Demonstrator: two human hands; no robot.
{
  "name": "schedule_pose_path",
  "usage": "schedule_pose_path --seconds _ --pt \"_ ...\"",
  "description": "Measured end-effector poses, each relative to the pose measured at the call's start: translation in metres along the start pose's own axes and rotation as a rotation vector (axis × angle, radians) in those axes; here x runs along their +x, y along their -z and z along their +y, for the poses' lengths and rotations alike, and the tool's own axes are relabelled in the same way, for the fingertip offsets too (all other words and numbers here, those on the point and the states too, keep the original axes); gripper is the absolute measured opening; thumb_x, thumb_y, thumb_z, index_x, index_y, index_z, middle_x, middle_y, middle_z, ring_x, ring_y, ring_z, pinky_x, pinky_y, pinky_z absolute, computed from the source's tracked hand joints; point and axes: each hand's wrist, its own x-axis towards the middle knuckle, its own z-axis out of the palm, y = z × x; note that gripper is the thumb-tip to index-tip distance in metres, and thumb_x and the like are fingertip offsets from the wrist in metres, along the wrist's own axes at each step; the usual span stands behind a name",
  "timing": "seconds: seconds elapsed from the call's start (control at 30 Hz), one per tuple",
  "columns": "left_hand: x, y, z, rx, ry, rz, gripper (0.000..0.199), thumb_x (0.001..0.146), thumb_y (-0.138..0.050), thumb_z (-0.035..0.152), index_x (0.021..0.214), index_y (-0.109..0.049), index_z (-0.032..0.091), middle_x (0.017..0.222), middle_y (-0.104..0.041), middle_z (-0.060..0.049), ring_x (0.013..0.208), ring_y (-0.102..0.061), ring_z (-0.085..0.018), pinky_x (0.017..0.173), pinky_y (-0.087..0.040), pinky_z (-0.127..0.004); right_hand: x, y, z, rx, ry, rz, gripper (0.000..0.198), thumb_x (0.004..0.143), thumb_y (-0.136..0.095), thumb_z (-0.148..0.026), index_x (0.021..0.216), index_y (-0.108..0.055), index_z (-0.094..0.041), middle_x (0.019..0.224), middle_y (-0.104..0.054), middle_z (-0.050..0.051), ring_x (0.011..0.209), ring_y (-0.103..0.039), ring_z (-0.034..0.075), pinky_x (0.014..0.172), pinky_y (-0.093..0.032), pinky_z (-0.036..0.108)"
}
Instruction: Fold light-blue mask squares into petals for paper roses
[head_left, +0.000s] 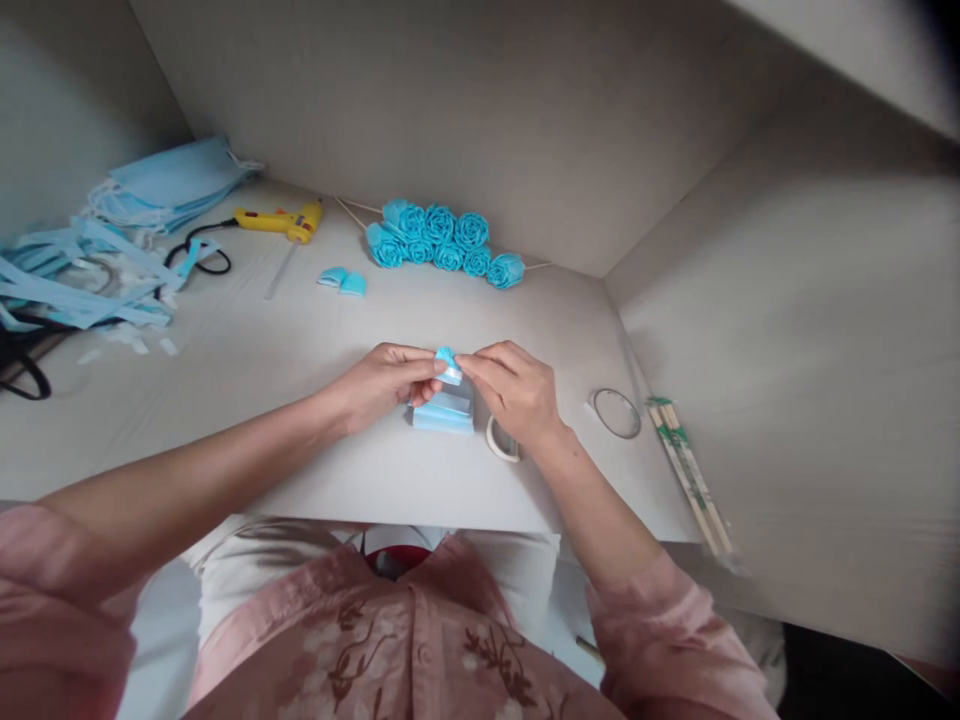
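Observation:
Both hands meet near the front middle of the table around a small piece of blue mask fabric (448, 366). My left hand (396, 376) pinches its left side between thumb and fingers. From the right, my right hand (517, 385) is closed with its fingertips pressed at the piece's upper right edge. The piece shows a blue top and a white strip below. Just beneath the hands lies a stack of pale blue fabric pieces (442, 418). A roll of cream tape (501, 438) sits beside it, partly covered by my right hand.
Several blue fabric roses (439, 238) on sticks lie at the back. Two folded blue pieces (351, 284) and a yellow glue gun (298, 222) are to their left. Stacked masks (176, 180) and cut strips (90, 275) fill the far left. A ring-shaped roll (616, 413) and packaged sticks (691, 475) lie right.

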Motion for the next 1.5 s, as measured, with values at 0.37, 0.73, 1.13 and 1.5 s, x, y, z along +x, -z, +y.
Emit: schedule_pose_path --seconds 0.37,0.73,1.13,1.5 --pt "0.002 0.003 0.003 0.202 -0.124 0.026 0.033 0.075 -0.073 0.042 0.064 -0.063 0.013 0.061 -0.057 0.000 0.054 -0.049 -0.008 0.051 -0.038 -0.020 -0.001 0.000 -0.007 0.640 -0.463 -0.003 0.039 0.100 -0.041 -0.035 0.136 -0.051 -0.025 0.091 -0.066 0.003 0.083 -0.062 0.015 0.075 -0.052 0.029" --pt "0.003 0.002 -0.003 0.447 -0.228 0.035 0.033 0.077 -0.067 0.046 0.067 -0.060 0.014 0.058 -0.052 0.002 0.050 -0.044 -0.007 0.049 -0.036 -0.020 -0.003 -0.016 -0.010 0.824 -0.607 -0.039 0.045 0.088 -0.059 -0.030 0.132 -0.053 -0.022 0.088 -0.059 0.002 0.075 -0.056 0.013 0.067 -0.052 0.026" --pt "0.002 0.001 -0.002 0.458 -0.239 0.067 0.029 0.075 -0.066 0.042 0.075 -0.062 0.014 0.060 -0.050 0.003 0.053 -0.042 -0.008 0.050 -0.033 -0.021 -0.002 -0.012 -0.009 0.936 -0.654 -0.046 0.041 0.094 -0.051 -0.046 0.128 -0.057 -0.024 0.095 -0.063 0.004 0.081 -0.061 0.015 0.074 -0.055 0.031" --pt "0.004 0.003 -0.003 0.526 -0.250 0.065 0.028 0.075 -0.063 0.042 0.072 -0.064 0.014 0.060 -0.051 0.002 0.054 -0.042 -0.008 0.051 -0.032 -0.021 -0.001 -0.018 -0.009 0.985 -0.706 0.014 0.044 0.082 -0.067 -0.037 0.123 -0.060 -0.022 0.083 -0.064 0.000 0.074 -0.059 0.012 0.072 -0.051 0.028"
